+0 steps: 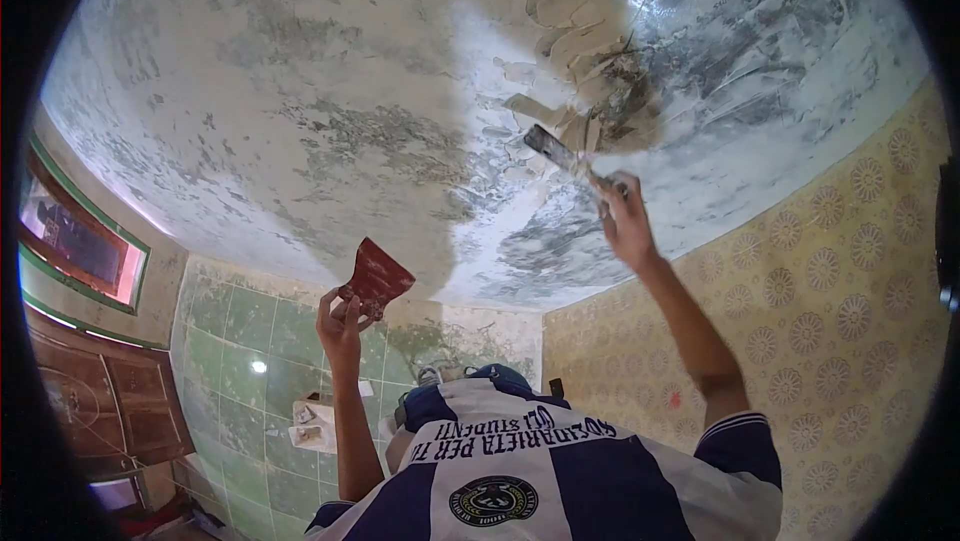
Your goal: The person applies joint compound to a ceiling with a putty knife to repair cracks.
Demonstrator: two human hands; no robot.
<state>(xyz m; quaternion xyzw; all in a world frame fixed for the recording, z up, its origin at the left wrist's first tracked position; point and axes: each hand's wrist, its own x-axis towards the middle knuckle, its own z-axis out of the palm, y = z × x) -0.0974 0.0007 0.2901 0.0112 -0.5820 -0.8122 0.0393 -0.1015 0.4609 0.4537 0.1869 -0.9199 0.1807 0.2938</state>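
Observation:
My left hand (345,318) is closed on the narrow end of a red putty spreader (380,276), its wide edge pointing up and to the right and pale filler smeared over it. Higher up on the right, my right hand (627,219) grips the handle of a putty knife (555,151). The knife's blade overlaps the patchy white and grey wall (400,91) in this view, close to a streak of wet beige filler (585,131). Thicker ridges of filler show above the blade.
Patterned yellow wall (800,331) runs along the right. Green floor tiles (240,326) lie below, with a stained white and brown object (313,426) on them. A wooden door (110,396) and a green-framed window (85,231) are at the left.

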